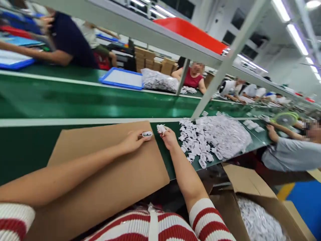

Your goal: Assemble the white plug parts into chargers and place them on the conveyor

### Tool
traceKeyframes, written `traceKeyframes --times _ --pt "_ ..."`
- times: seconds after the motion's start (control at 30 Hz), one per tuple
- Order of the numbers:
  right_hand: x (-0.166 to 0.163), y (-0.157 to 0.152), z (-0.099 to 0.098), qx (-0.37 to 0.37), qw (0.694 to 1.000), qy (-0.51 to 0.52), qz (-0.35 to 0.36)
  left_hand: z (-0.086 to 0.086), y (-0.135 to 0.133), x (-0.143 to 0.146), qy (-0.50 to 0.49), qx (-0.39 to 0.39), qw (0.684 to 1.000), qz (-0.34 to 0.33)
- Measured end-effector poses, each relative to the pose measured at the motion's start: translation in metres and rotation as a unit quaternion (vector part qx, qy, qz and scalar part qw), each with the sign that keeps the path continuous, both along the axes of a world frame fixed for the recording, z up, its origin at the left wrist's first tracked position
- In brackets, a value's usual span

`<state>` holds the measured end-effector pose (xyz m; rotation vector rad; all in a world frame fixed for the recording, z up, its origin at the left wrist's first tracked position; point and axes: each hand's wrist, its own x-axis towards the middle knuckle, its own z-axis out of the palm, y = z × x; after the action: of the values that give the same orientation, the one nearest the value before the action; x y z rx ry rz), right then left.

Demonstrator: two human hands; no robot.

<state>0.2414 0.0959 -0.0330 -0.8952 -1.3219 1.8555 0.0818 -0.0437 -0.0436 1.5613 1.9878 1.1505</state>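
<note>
My left hand (132,142) is closed on a small white oval plastic housing (147,134), its open end facing me with something dark inside. That hand is over a brown cardboard sheet (107,177) laid on the green work surface. Just past the sheet's right edge, my right hand (170,138) pinches a small white plastic part (161,129) with prong-like bits; its exact kind is too small to make out. The two parts are apart. To the right of my right hand lies a loose pile of white plastic parts (195,140).
A clear bag of white parts (223,135) lies beside the pile. A slanted metal post (213,83) rises behind it. Below right stands an open carton (250,182) with white pieces. A blue-rimmed tray (122,78) lies across the green belt (100,100). A co-worker's sleeve (291,154) shows at right.
</note>
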Motion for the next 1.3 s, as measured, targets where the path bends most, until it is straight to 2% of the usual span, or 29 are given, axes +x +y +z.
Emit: traceKeyframes --times 0.1,0.17,0.27,0.37,0.47,0.6,0.7,0.83,0.9,0.97,1.13,1.2,1.3 --pt "-0.003 -0.003 -0.004 -0.011 0.998 0.001 0.065 -0.008 -0.024 0.015 -0.025 0.019 0.999 -0.017" --pt "-0.005 -0.01 -0.007 0.006 0.996 -0.001 0.088 -0.012 -0.031 0.019 -0.064 0.042 0.997 -0.033" --pt "-0.008 -0.024 -0.009 0.088 0.992 -0.025 0.084 -0.017 -0.033 0.018 -0.127 0.08 0.988 -0.037" --pt "-0.008 -0.036 -0.004 0.22 0.971 -0.059 0.076 -0.02 -0.03 0.014 -0.171 0.078 0.982 -0.033" --pt "-0.001 -0.045 0.006 0.375 0.918 -0.095 0.09 -0.022 -0.028 0.012 -0.186 0.069 0.979 -0.037" --pt "0.006 -0.05 0.014 0.542 0.815 -0.16 0.127 -0.025 -0.027 0.012 -0.176 0.069 0.982 -0.025" --pt "0.006 -0.05 0.013 0.593 0.764 -0.21 0.143 -0.026 -0.027 0.012 -0.181 0.083 0.98 -0.026" --pt "0.002 -0.047 0.011 0.609 0.737 -0.253 0.147 -0.026 -0.028 0.011 -0.18 0.092 0.979 -0.026" --pt "0.002 -0.046 0.011 0.612 0.729 -0.269 0.145 -0.026 -0.028 0.011 -0.187 0.09 0.978 -0.028" --pt "0.002 -0.045 0.011 0.603 0.737 -0.271 0.142 -0.026 -0.027 0.01 -0.192 0.086 0.977 -0.029" --pt "0.005 -0.048 0.007 0.553 0.799 -0.211 0.103 -0.029 -0.025 0.01 -0.197 0.076 0.977 -0.021" --pt "0.006 -0.048 0.006 0.564 0.798 -0.193 0.089 -0.028 -0.026 0.01 -0.19 0.064 0.98 -0.011" --pt "0.007 -0.047 0.007 0.589 0.779 -0.185 0.105 -0.024 -0.028 0.01 -0.185 0.056 0.981 -0.019"
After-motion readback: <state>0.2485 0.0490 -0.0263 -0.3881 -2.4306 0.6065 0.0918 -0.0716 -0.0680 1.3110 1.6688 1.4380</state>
